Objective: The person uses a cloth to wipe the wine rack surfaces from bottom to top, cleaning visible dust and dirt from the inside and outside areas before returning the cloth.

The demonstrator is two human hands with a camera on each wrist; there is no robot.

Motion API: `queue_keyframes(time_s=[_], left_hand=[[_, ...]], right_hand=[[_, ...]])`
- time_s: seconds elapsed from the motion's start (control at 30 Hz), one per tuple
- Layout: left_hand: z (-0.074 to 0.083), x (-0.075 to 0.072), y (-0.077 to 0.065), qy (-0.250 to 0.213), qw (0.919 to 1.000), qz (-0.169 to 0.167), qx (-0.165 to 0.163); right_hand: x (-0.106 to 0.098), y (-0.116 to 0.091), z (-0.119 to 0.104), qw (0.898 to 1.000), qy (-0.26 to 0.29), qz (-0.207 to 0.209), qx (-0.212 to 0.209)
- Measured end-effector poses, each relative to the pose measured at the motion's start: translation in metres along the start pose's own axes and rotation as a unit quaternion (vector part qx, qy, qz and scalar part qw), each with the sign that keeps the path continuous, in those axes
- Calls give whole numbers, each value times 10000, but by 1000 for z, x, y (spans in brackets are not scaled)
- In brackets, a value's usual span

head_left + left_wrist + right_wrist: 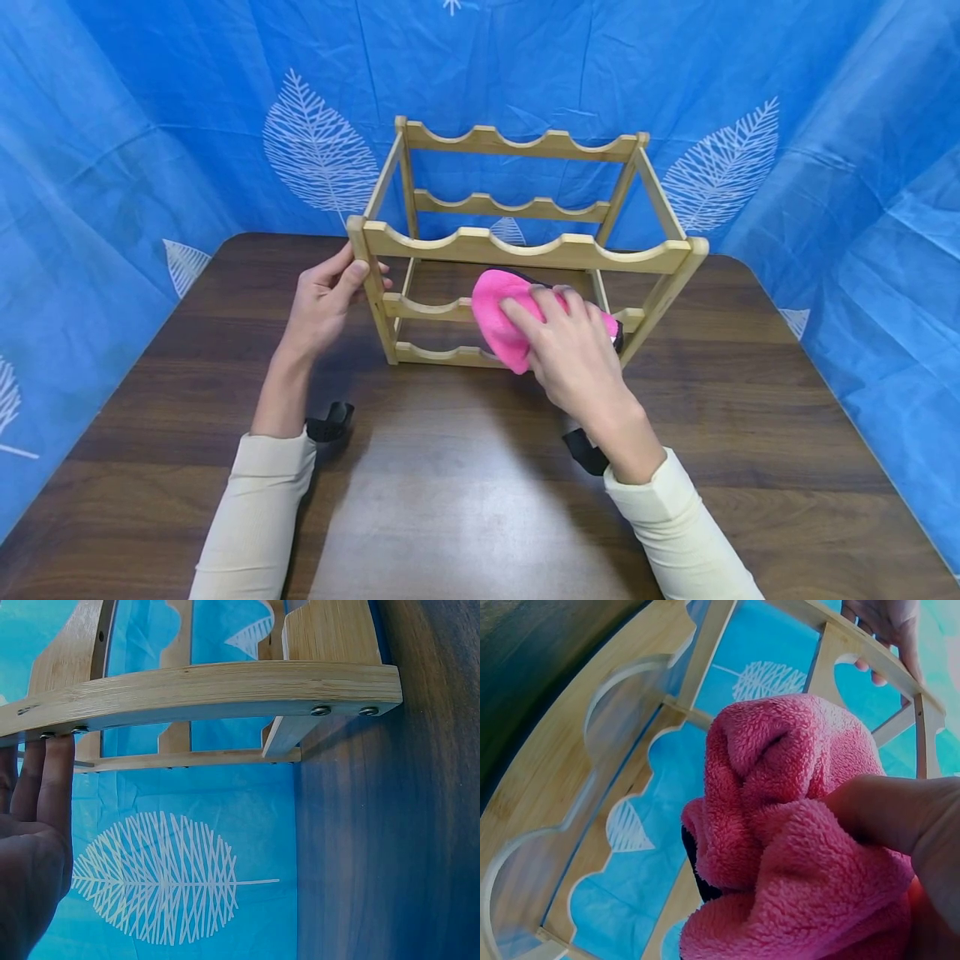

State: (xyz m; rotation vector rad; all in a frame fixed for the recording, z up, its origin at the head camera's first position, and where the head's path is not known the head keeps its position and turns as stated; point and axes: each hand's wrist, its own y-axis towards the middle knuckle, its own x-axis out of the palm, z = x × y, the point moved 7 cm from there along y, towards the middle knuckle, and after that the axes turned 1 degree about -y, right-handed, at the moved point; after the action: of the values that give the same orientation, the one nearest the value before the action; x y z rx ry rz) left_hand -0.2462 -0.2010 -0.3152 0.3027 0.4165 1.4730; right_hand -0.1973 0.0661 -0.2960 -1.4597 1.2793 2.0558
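A light wooden bottle rack [472,243] with scalloped rails stands upright on the table. My left hand [322,298] grips its front left post, thumb in front and fingers behind; in the left wrist view the fingers [54,780] meet the post from below. A bunched pink fluffy cloth [795,847] with a dark edge is in my right hand [573,354]. That hand holds it in front of the rack, overlapping the middle front rail in the head view. In the right wrist view the thumb [877,814] presses into the cloth's folds.
The dark wooden table [420,483] extends around the rack and toward me. Blue fabric [480,67] printed with white leaves hangs behind and at both sides. Black wrist mounts [330,422] sit under both wrists.
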Motion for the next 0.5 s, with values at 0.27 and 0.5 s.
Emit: queue_keyframes(time_s=[0.27,0.5], left_hand=[[0,0,0,-17,10000,17,6],[0,1,0,8,10000,11,11]], right_hand=[[-2,-3,4,9999,140,34,-77],[-4,-7,7,9996,254,64,-38]])
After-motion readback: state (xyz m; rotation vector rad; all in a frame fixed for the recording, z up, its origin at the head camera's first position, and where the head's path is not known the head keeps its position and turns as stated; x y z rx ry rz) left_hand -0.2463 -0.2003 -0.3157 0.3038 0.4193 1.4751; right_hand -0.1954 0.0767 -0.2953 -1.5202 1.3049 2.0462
